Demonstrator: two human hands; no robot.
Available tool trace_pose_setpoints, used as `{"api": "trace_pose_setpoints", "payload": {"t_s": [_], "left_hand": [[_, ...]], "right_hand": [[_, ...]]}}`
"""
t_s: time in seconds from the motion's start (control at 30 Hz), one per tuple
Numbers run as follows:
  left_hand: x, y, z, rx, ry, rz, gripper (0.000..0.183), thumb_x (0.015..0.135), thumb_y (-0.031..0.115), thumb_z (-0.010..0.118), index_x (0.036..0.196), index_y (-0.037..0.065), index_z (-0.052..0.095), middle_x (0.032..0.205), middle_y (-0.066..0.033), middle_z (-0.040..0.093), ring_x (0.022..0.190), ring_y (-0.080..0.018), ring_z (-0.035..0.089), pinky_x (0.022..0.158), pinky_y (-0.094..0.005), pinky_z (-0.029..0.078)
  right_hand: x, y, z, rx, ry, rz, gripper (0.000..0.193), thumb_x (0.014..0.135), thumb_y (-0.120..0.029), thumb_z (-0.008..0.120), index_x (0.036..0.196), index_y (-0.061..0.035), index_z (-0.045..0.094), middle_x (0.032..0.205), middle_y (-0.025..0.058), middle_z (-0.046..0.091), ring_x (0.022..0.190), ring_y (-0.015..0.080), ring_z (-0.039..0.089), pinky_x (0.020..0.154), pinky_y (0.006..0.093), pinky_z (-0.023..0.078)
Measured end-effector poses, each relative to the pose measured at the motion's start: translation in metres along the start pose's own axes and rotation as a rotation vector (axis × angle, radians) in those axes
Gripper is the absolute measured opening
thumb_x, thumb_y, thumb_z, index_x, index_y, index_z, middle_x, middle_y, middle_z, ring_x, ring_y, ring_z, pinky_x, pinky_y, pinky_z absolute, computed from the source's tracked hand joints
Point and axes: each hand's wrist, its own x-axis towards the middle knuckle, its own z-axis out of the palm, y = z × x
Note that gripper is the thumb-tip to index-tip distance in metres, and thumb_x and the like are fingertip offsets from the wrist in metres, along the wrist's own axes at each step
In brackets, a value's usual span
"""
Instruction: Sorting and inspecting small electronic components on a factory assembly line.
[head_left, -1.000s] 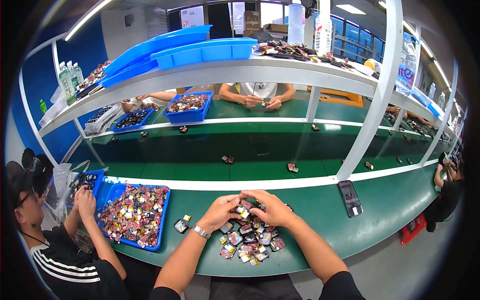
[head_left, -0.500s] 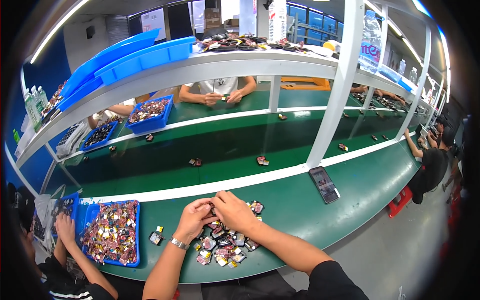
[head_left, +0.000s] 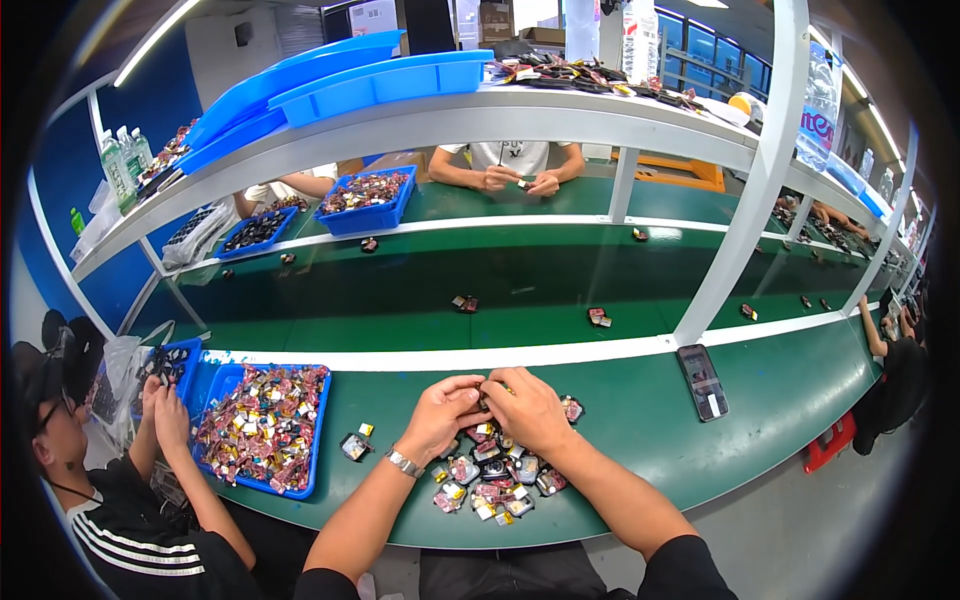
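My left hand [head_left: 442,415], with a metal watch band on its wrist, and my right hand [head_left: 528,412] meet above the green bench. Both sets of fingers are closed around a small electronic assembly, mostly hidden by the fingers; only a dark sliver shows. Directly below and in front of me lies a pile of small electronic assemblies [head_left: 490,470], with black housings, reddish circuit parts and silver-yellow battery cells. One loose assembly [head_left: 355,446] sits apart, left of my left wrist.
A blue tray [head_left: 322,440] heaped with reddish circuit parts stands at left, beside a co-worker [head_left: 180,500]. A phone [head_left: 703,383] lies at right near a white post [head_left: 745,190]. Across the bench, scattered assemblies [head_left: 599,317] rest on the green belt [head_left: 400,310]. Another person works opposite.
The view has shifted, so the scene sits further right and more of the left co-worker shows. My hands stay together over the pile, fingers still closed.
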Motion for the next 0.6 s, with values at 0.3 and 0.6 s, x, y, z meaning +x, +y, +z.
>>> {"api": "trace_pose_setpoints", "payload": {"t_s": [0.3, 0.6], "left_hand": [[0.0023, -0.0011, -0.0038, -0.054, 0.009, 0.015, 0.026, 0.097, 0.007, 0.059, 0.122, -0.003, 0.057, 0.106, -0.0112, 0.066, 0.099, -0.0219, 0.067, 0.091, -0.0432, 0.059], [0.002, -0.0028, -0.0038, -0.005, -0.007, 0.062, 0.027, 0.098, 0.006, 0.056, 0.123, -0.003, 0.054, 0.107, -0.0109, 0.066, 0.1, -0.0216, 0.068, 0.091, -0.0422, 0.059]], "right_hand": [[-0.004, 0.0034, 0.0032, 0.007, -0.027, -0.037, 0.017, 0.078, -0.007, 0.069, 0.095, -0.006, 0.066, 0.097, 0.0053, 0.062, 0.088, 0.023, 0.064, 0.068, 0.0345, 0.056], [-0.0012, 0.0046, -0.0036, 0.065, -0.032, 0.031, 0.023, 0.077, -0.008, 0.072, 0.099, -0.0084, 0.067, 0.097, 0.0047, 0.061, 0.087, 0.0244, 0.062, 0.07, 0.0363, 0.054]]}}
